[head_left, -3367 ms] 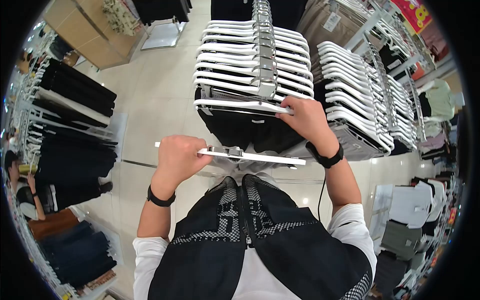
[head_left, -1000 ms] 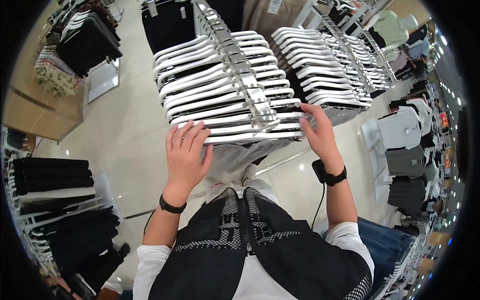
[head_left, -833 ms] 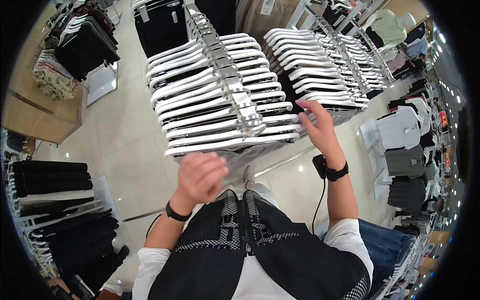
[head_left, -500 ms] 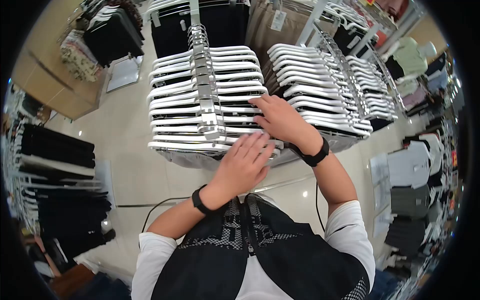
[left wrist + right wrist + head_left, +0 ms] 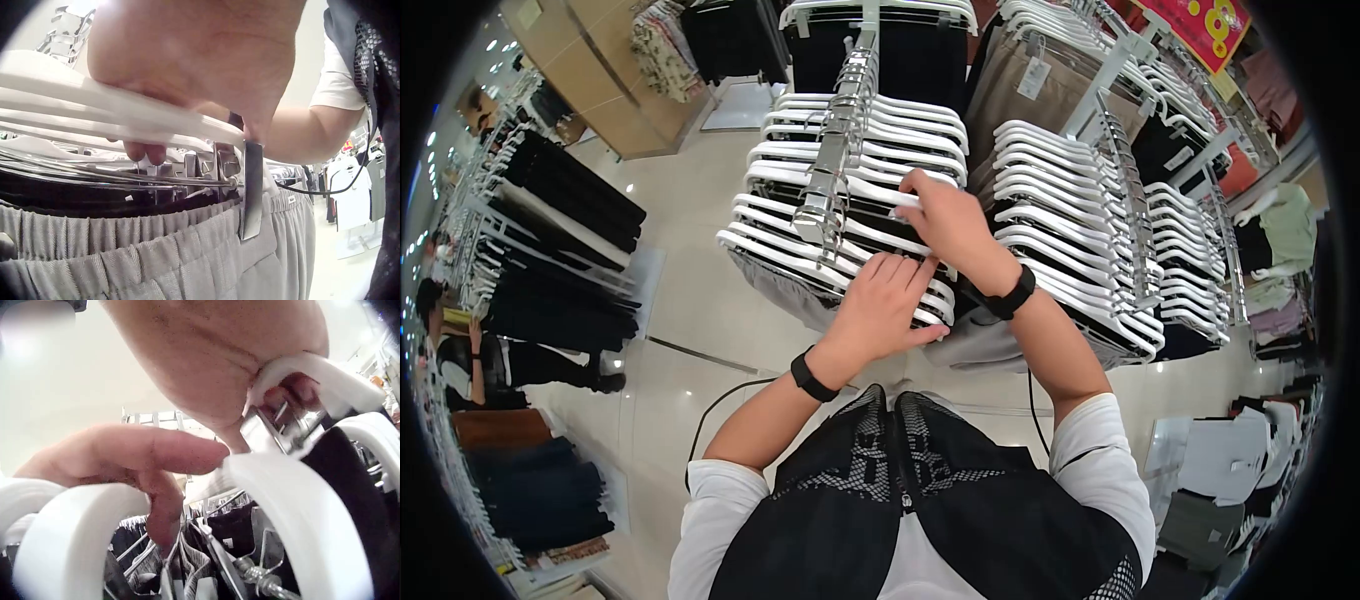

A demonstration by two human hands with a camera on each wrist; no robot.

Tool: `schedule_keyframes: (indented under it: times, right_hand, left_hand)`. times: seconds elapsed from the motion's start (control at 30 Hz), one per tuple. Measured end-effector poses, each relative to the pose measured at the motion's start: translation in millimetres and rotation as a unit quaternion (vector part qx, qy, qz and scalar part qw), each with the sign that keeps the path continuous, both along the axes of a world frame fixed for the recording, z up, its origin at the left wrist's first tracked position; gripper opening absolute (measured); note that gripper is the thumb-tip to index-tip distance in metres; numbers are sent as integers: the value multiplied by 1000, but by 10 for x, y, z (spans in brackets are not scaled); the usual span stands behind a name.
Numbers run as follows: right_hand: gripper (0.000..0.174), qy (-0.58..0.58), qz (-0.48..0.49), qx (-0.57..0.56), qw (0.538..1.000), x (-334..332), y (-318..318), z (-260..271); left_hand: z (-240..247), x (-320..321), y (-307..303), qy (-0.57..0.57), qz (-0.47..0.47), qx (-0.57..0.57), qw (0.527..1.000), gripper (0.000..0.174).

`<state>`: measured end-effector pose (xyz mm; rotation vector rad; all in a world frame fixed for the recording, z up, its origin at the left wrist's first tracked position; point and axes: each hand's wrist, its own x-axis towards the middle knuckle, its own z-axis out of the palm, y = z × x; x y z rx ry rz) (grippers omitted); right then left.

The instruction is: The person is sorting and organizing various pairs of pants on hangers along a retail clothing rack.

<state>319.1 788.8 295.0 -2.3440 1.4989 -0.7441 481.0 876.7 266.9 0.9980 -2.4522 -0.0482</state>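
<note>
Shop rack: left hand (image 5: 880,310) fingers lie straight on white hangers (image 5: 790,250); right hand (image 5: 945,225) fingers apparently clamp one hanger (image 5: 865,188). Sideways tugging could unhook neighbours, dropping grey trousers (image 5: 187,250).

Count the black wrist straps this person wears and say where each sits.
2. The left strap circles the left wrist, behind the left hand on the white hangers; the right strap circles the right wrist. None seems hidden.

Packed white hangers (image 5: 785,215), hung along rack rail (image 5: 832,160), grey trousers (image 5: 156,256) clipped beneath
</note>
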Motion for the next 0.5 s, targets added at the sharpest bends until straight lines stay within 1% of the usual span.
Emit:
schedule_keyframes:
  times: [0.07,0.1,0.2,0.23,0.27,0.33,0.4,0.47,0.5]
  right_hand:
    - [38,-15,-9,-72,997,-43,54,68]
    - [38,-18,-13,-80,997,-72,132,123]
    - [39,-25,-41,-80,996,-284,372,92]
    - [37,-14,-75,-49,996,-347,488,90]
    - [36,-27,-69,-88,993,-435,599,46]
    - [35,-9,-97,-83,992,-508,845,67]
    - [35,-17,-136,-85,987,-574,1049,91]
    - [35,-25,-195,-32,980,-641,1238,263]
    - [35,-23,-207,-33,977,-689,1337,296]
  left_hand:
    - [31,-4,27,-13,9,10,1000,85]
    - [44,-13,34,-17,11,16,1000,85]
    - [19,-4,12,6,-1,-1,1000,86]
    - [19,3,-2,9,-3,1,1000,86]
    - [21,19,7,11,-4,7,1000,86]
    - [39,46,-7,13,-10,19,1000,86]
    - [31,70,19,16,-22,27,999,86]
    - [30,90,26,12,-23,26,999,86]
    - [32,99,28,11,-23,24,999,86]
